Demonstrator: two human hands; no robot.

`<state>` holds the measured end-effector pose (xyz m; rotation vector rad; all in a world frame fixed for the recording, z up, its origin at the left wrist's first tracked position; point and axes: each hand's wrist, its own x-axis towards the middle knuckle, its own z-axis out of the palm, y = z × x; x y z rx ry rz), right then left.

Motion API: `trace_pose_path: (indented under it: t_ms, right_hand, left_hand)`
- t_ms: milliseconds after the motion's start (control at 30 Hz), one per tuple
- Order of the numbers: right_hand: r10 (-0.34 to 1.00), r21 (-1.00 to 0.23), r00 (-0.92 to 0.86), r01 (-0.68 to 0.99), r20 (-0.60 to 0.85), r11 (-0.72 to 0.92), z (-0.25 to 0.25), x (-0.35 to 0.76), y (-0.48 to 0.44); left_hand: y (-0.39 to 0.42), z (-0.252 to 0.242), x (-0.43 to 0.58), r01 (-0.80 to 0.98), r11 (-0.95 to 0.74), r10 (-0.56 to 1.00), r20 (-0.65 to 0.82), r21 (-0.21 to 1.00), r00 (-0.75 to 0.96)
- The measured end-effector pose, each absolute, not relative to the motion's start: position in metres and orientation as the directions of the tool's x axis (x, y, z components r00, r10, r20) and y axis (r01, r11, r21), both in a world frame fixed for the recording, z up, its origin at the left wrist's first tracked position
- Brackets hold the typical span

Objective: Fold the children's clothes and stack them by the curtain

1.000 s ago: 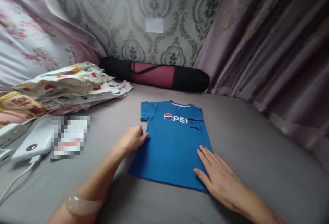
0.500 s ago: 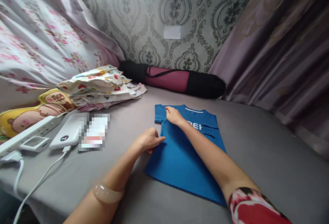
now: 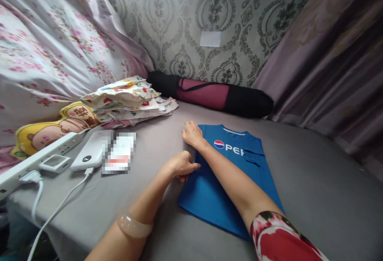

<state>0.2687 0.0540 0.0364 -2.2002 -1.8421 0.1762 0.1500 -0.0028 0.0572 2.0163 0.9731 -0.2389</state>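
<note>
A blue T-shirt point(image 3: 236, 173) with a white logo lies flat on the grey bed sheet point(image 3: 314, 181), its right side folded in. My left hand point(image 3: 181, 165) pinches the shirt's left edge at mid height, fingers closed on the cloth. My right arm crosses over the shirt, and my right hand point(image 3: 192, 133) rests on the left sleeve by the shoulder, fingers curled over the fabric. Whether it grips the sleeve or only presses it is unclear.
A stack of folded patterned cloths point(image 3: 128, 101) and a yellow cartoon cushion point(image 3: 50, 129) lie at the left. A white power bank point(image 3: 91, 155), a power strip point(image 3: 32, 161) and cables sit near the bed's left edge. A black and maroon roll bag point(image 3: 215, 95) lies by the wall; curtains hang on the right.
My right hand left the shirt's lower right corner, crossed over to the collar and then slid left onto the sleeve. My left hand stayed on the left edge. The camera turned left.
</note>
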Motion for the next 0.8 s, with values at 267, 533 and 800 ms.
trace_pose_path:
  t_ms: [267,533,800]
  right_hand:
    - [0.909,-0.476,0.411,0.786,-0.075,-0.395,0.04,0.276,0.062]
    - [0.864,-0.862,0.489,0.382,-0.117,-0.333,0.032,0.327,0.052]
    - [0.826,-0.981,0.534,-0.048,-0.182,-0.186,0.044,0.375,-0.001]
  left_hand:
    - [-0.003,0.059,0.148,0.688,-0.349,0.467,-0.518,0.636,0.717]
    - [-0.012,0.068,0.148,0.712,-0.393,0.461,-0.545,0.582,0.7]
    - [-0.026,0.065,0.151,0.624,-0.42,0.558,-0.355,0.659,0.75]
